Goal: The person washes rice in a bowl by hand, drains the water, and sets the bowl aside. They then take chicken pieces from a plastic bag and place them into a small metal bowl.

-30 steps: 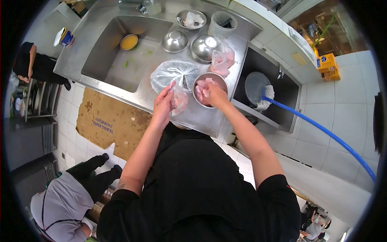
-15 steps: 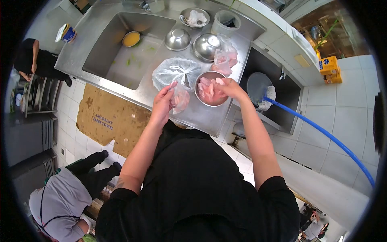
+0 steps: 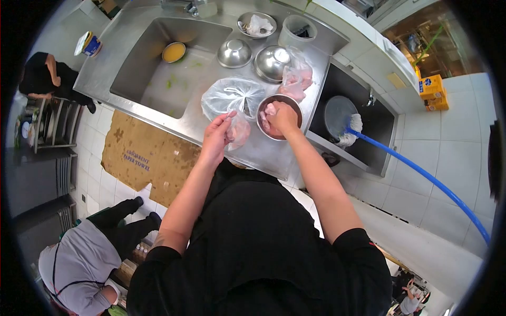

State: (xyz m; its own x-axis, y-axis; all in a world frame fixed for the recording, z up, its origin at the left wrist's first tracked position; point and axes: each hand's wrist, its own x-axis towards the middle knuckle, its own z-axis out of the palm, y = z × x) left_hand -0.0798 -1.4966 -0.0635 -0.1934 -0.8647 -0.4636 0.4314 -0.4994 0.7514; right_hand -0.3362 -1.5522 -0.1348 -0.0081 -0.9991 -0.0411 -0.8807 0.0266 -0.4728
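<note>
My left hand (image 3: 214,139) pinches the top of a small clear plastic bag (image 3: 239,131) with pale pink contents, hanging above the counter's front part. To its right, my right hand (image 3: 285,117) reaches into a steel bowl (image 3: 301,109) of raw pink meat pieces (image 3: 269,125). Its fingers are curled around some of the meat, and the hand covers part of the bowl's contents. Just behind my left hand sits a large clear plastic bag (image 3: 221,95), gathered at the top. Another bag of pink meat (image 3: 293,87) lies beyond the bowl.
Two upturned steel bowls (image 3: 234,53), a bowl with white plastic (image 3: 253,33) and a plastic tub (image 3: 288,39) stand behind. The sink (image 3: 138,68) at left holds a yellow-filled bowl (image 3: 173,52). At right, a blue hose (image 3: 416,171) runs from a second basin (image 3: 379,131). Other people stand at left.
My right hand has moved left and deeper into the bowl, and its fingers have closed around meat. The left hand still holds the small bag, almost in the same place.
</note>
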